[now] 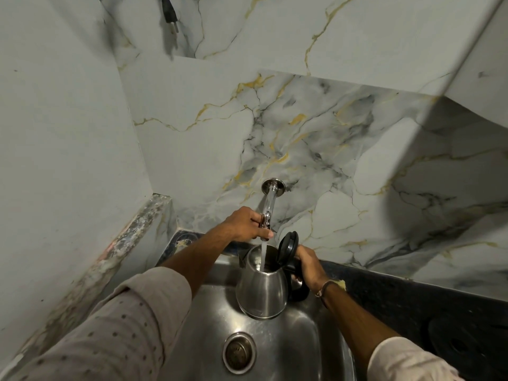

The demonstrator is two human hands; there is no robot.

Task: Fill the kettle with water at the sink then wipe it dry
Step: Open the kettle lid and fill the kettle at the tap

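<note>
Left hand (246, 224) fingers (264, 235) pinch the tap (268, 204) lever; right hand (309, 266) fingers clench the kettle (262, 287) handle. The kettle hangs under the tap, above the sink (302, 339), lid (287, 247) open. Closing the tap late risks overflow; added weight could tilt it.

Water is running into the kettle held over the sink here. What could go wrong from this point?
1. The stainless steel kettle hangs above the steel sink by its black handle in the right hand alone; as it fills and grows heavier, it may tip or slip.
2. The open black lid stands close beside the water stream; a small shift could cause splashing.
3. The left hand is on the chrome wall tap; closing it late risks overfilling.
</note>
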